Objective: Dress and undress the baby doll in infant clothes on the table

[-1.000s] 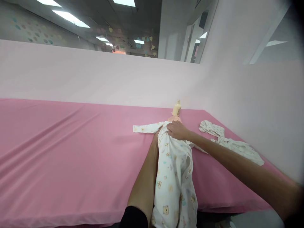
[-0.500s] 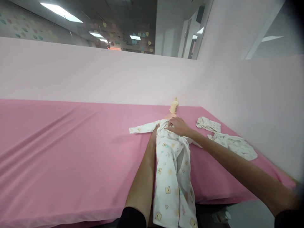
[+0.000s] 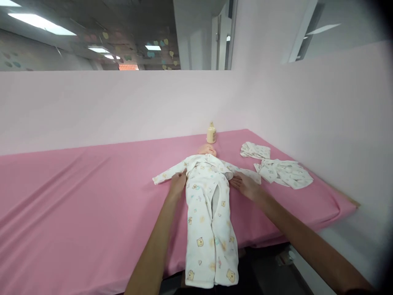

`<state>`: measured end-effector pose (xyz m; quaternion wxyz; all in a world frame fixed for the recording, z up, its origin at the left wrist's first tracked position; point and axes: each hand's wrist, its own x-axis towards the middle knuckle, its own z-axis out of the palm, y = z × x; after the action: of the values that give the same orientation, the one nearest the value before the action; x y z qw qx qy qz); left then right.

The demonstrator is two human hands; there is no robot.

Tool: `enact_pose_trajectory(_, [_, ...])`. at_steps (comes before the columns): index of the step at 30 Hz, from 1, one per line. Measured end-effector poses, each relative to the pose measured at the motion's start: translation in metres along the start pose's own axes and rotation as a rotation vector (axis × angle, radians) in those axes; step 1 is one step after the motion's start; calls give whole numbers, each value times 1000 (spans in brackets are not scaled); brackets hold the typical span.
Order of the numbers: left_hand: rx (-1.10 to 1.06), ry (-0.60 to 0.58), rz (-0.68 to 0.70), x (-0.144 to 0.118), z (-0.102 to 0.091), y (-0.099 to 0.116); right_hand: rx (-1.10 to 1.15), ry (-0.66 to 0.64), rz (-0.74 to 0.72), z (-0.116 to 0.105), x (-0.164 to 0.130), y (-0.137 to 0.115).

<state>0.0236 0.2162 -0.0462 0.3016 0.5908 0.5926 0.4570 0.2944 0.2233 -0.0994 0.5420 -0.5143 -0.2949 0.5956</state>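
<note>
A baby doll [image 3: 207,149] lies on its back, its head toward the wall. It wears a white bear-print top [image 3: 201,164] with the sleeves spread out to both sides. Matching trousers [image 3: 199,229] cover its legs and hang past the near table edge. My left hand [image 3: 178,183] is closed at the left side of the waist, thumb on the top's lower edge. My right hand [image 3: 245,185] is at the opposite side, fingers curled at the top's raised hem; the fingertips are partly hidden there.
A cream pump bottle [image 3: 211,133] stands behind the doll's head. Two crumpled printed cloths, one smaller [image 3: 255,150] and one larger [image 3: 285,173], lie at the right. Pink sheet [image 3: 92,213] covers the table. A pale wall [image 3: 123,106] with windows rises behind.
My right hand has left the doll's chest and moved down to the right side of the waist. My left hand has moved down from near the armpit. The view has shifted.
</note>
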Motion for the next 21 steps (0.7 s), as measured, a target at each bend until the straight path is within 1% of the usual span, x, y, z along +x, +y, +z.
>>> enact_pose_trajectory(2, [154,190,36,-11,-4,0,31,5,-13,7,9,1])
enact_pose_trajectory(3, [222,236,97,-16,-3,3,44,5,-20,10,12,2])
enact_pose_trajectory(4, [275,231,183,-20,-1,6,57,4,-30,13,14,3])
enact_pose_trajectory(6, [344,123,353,-22,8,13,83,3,-52,19,15,5])
enact_pose_trajectory(8, [423,60,442,-18,20,19,109,7,-80,22,15,8])
enact_pose_trajectory(10, [505,56,450,-10,29,22,133,24,-110,24,17,10])
enact_pose_trajectory(13, [581,39,445,-3,35,22,177,57,-142,29,24,10])
enact_pose_trajectory(15, [595,24,426,-2,36,22,230,77,-147,34,29,10])
enact_pose_trajectory(17, [601,-1,373,-2,35,23,304,92,-136,40,35,9])
enact_pose_trajectory(21, [639,-66,291,1,29,24,442,97,-114,51,43,9])
